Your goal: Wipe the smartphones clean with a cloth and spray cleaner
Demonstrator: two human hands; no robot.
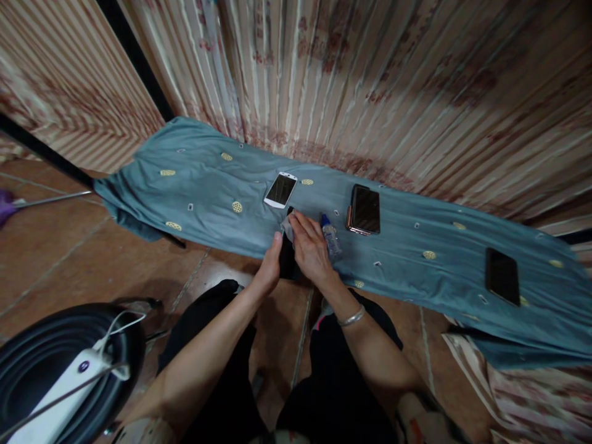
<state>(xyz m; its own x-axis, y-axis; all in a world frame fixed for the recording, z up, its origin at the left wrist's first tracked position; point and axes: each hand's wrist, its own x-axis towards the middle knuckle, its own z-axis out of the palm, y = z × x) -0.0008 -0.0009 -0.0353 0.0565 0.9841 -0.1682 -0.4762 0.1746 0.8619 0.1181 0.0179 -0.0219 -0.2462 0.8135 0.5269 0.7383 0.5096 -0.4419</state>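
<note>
My left hand (269, 266) is closed on the left edge of a dark phone (287, 262), held at the front edge of the cloth-covered bench. My right hand (311, 245) presses a small greyish wipe (287, 227) against the phone's upper part, fingers together. Much of the phone is hidden under that hand. Just right of it, a clear bottle with a blue cap (330, 237) lies on the cloth. Beyond my hands rests a white phone (280, 190), its dark screen facing up.
A stack of phones (365, 211) lies right of the bottle, and another dark phone (502, 276) farther right. The bench wears a blue-green cloth (208, 185). Patterned curtains (296, 74) hang behind. At lower left are a white power strip (60, 394) and a coiled black hose (124, 351).
</note>
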